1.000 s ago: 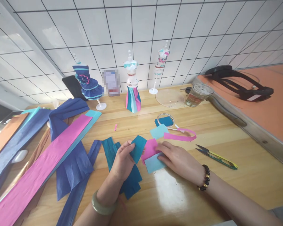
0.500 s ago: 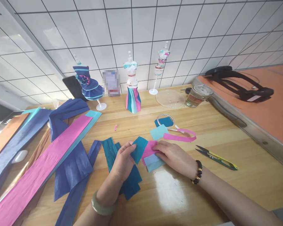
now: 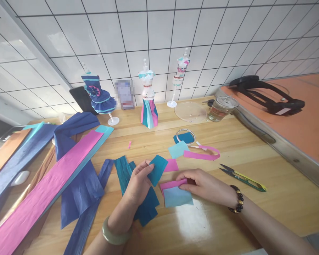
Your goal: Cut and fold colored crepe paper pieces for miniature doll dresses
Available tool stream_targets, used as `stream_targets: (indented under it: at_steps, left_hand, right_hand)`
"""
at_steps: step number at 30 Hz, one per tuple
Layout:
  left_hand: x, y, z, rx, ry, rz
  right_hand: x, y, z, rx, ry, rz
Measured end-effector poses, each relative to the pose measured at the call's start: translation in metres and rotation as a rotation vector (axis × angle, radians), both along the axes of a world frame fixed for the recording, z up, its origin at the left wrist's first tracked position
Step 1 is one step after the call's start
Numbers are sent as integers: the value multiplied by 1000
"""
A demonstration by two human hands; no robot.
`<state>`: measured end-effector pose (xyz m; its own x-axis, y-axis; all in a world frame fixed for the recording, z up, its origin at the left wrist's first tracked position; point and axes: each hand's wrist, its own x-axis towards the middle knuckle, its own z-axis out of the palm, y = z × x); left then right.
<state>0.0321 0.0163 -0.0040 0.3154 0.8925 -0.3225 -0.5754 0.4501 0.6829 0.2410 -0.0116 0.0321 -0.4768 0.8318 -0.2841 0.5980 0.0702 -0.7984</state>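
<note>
My left hand (image 3: 139, 183) pinches a small teal crepe-paper piece (image 3: 157, 169) and holds it up just above the wooden table (image 3: 268, 209). My right hand (image 3: 206, 185) grips a stacked pair of paper squares, a light blue square (image 3: 177, 197) with a pink square (image 3: 170, 184) under it, low over the table. A second pink square (image 3: 171, 165) lies flat behind them. Beneath my left hand lie darker teal crepe strips (image 3: 146, 209).
Long pink (image 3: 42, 198) and navy (image 3: 79, 184) crepe sheets cover the left. Thread snips (image 3: 243, 176) lie at right. A pink strip (image 3: 202, 155), a light blue square (image 3: 178, 149) and a tape ring (image 3: 186, 136) sit behind. Three dressed mini mannequins (image 3: 148, 101), a clear lid and a glass jar (image 3: 222, 108) stand along the wall.
My right hand has pulled the light blue and pink stacked squares toward me and to the right, uncovering another pink square left on the table. My left hand kept holding the teal piece.
</note>
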Motion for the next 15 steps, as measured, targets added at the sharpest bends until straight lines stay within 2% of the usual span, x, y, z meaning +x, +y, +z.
stream_targets:
  at_steps: [4,6,15]
  left_hand:
    - [0,0,1,17,1,-24]
    - [0,0,2,25,8,-36]
    - [2,-1,5,66,52,-59]
  right_hand:
    - [4,-2,4,-208,123,17]
    - [5,-2,4,-243,128,51]
    - [-5,-2,-4,25,-48,51]
